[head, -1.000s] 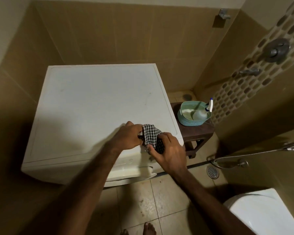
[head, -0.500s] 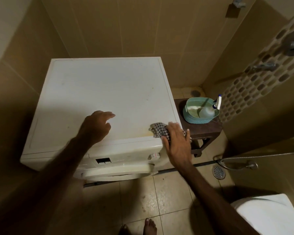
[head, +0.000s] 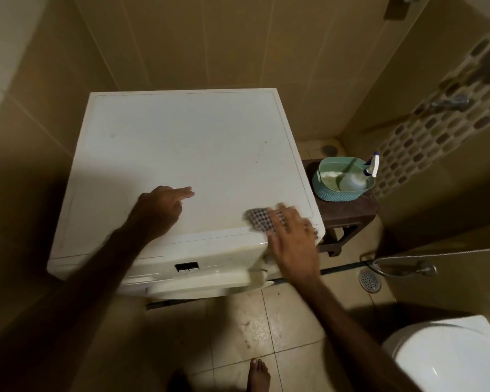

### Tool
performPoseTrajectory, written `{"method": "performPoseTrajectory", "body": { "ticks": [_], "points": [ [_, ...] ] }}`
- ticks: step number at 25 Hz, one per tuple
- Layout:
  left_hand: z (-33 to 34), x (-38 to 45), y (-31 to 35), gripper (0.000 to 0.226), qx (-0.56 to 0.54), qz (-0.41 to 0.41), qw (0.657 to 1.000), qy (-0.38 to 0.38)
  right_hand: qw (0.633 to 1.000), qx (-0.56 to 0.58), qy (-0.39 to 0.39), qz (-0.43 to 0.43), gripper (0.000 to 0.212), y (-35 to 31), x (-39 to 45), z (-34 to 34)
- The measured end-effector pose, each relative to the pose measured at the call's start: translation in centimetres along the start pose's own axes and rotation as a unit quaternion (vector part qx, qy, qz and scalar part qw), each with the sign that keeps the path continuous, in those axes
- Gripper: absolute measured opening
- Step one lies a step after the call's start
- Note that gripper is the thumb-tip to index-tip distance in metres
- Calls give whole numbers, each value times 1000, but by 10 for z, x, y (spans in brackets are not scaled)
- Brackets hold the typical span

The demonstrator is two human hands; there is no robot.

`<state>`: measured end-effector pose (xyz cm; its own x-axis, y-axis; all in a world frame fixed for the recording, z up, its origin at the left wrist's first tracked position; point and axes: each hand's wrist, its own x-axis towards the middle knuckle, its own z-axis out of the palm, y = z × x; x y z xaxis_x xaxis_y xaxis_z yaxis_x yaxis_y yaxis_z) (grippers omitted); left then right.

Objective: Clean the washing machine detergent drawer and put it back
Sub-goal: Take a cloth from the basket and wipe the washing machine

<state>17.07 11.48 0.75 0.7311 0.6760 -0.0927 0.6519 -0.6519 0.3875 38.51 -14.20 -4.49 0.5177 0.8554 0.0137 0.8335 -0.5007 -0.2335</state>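
A white washing machine [head: 181, 142] stands against the tiled wall, seen from above. Its front panel with a small dark display [head: 186, 267] faces me. My right hand [head: 290, 239] lies flat on a black-and-white checked cloth [head: 259, 219] at the machine's front right corner, pressing it onto the top. My left hand [head: 161, 207] hovers over the front middle of the top, empty, index finger pointing right. The detergent drawer itself cannot be made out.
A dark wooden stool [head: 348, 213] stands right of the machine, bearing a teal basket [head: 341, 195] with a spray bottle [head: 357, 179]. A floor drain [head: 369, 280], a hose [head: 436, 254] and a white toilet [head: 450, 357] are at the right. My bare feet [head: 258, 374] are on the tiles.
The cloth left both hands at the front edge and went right. My right hand now presses it flat on the front right corner; my left hand let go and moved left.
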Motion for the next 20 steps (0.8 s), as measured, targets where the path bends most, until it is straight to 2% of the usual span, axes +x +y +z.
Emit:
{"method": "performPoseTrajectory", "body": {
  "ticks": [3, 4, 6, 9, 11, 13, 15, 17, 18, 20],
  "points": [
    [-7, -3, -24, 44, -19, 37, 999, 4, 983, 15, 34, 182, 64, 30, 31, -13],
    [-7, -5, -34, 43, -13, 43, 999, 7, 976, 26, 42, 211, 64, 21, 41, -13],
    [-8, -10, -53, 44, 5, 63, 998, 8, 985, 24, 49, 166, 63, -33, 48, -5],
    [-9, -12, -65, 48, 8, 100, 995, -4, 1000, 15, 7, 13, 59, -115, 9, 22],
    [-15, -15, -72, 48, 3, 104, 995, -5, 1000, 4, 4, -12, 59, -114, -12, 24],
    [-24, -17, -82, 46, 10, 98, 995, 12, 998, -11, 29, 58, 61, -71, -7, 17],
    [-34, -21, -96, 41, 20, 74, 996, 35, 980, -3, 56, 191, 64, -29, 14, 3],
    [-41, -25, -104, 38, 32, 57, 996, 58, 960, 23, 84, 267, 66, -23, 33, -5],
    [-44, -28, -108, 38, 39, 51, 996, 60, 958, 28, 89, 272, 66, -43, 38, -2],
    [-48, -33, -117, 36, 43, 42, 997, 51, 974, 18, 90, 207, 62, -113, 35, 18]
  ]
}}
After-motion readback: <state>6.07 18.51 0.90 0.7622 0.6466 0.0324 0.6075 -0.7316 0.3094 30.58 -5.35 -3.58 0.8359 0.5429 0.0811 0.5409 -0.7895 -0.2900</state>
